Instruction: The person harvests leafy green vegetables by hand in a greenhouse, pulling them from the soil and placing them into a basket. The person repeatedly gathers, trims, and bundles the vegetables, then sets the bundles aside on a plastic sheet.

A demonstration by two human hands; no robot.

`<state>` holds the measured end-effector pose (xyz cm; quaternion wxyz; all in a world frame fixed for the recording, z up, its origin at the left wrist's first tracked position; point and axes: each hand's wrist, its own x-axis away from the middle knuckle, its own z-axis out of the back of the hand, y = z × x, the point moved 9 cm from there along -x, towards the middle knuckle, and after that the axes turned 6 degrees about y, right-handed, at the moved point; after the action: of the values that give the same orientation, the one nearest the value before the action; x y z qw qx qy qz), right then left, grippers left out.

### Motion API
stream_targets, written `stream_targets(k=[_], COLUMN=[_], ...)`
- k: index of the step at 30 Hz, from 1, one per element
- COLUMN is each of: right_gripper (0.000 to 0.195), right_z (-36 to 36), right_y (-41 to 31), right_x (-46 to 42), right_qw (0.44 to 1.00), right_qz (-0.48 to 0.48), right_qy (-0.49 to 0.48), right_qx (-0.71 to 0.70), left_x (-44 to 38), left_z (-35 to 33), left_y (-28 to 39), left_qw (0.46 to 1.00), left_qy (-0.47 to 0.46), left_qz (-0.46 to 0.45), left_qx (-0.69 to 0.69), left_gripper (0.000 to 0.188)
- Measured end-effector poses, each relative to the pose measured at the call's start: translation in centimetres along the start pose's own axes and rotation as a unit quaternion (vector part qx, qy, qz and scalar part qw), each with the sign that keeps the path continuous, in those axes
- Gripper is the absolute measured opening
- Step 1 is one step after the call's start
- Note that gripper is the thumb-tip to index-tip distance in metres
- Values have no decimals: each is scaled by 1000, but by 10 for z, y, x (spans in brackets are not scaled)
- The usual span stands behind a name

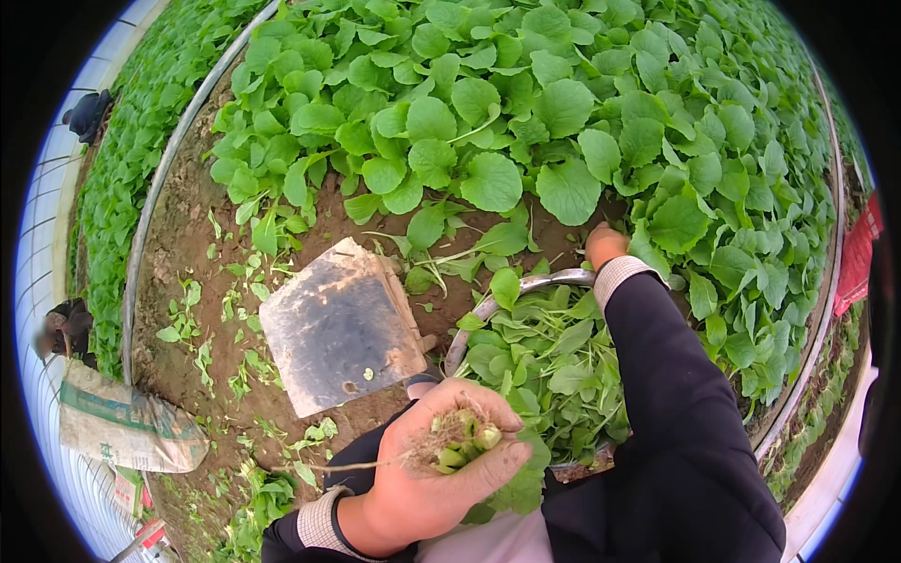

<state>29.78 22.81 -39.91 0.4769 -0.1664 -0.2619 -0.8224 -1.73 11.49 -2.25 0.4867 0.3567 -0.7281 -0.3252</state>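
Note:
My left hand [436,457] is closed around a bunch of leafy green plants [464,440], their cut stem ends and fine roots facing up and their leaves hanging below. My right hand [607,245] reaches low to the soil at the edge of the leafy green crop [493,105]; leaves hide part of its fingers, so whether it holds a stem or a tool cannot be seen. Under my right forearm stands a basket [468,338] with a pale curved rim, full of picked leafy greens [563,359].
A worn board-topped wooden stool [341,327] stands on the soil. Bunched greens [267,492] lie at lower left, near a printed woven sack [127,422]. A pale hose [158,169] borders the bed. Two people [88,116] are at the far left. A red bag [859,257] is at right.

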Motion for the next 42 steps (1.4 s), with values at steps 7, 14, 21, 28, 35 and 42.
stream_targets(k=[7, 14, 21, 28, 35, 42], right_gripper=[31, 23, 41, 41, 18, 30], right_z=[-30, 104, -23, 74, 139, 25], right_y=[-10, -23, 1, -31, -107, 16], right_x=[15, 118, 261, 329, 177, -16], right_qw=[967, 941, 909, 865, 896, 952], right_qz=[145, 308, 400, 462, 367, 177], right_qy=[-209, 72, -112, -108, 225, 122], right_qx=[9, -118, 26, 164, -112, 217], left_x=[4, 18, 30, 31, 23, 7], left_z=[0, -11, -28, -24, -32, -10], left_y=[0, 5, 6, 2, 2, 9], left_qw=[1000, 999, 997, 994, 997, 992], left_qy=[-8, -21, -52, -42, -16, 25], left_qz=[-6, -26, -57, -94, -59, -72], left_qx=[7, -17, -29, -28, -52, -98], left_gripper=[22, 24, 24, 20, 29, 43])
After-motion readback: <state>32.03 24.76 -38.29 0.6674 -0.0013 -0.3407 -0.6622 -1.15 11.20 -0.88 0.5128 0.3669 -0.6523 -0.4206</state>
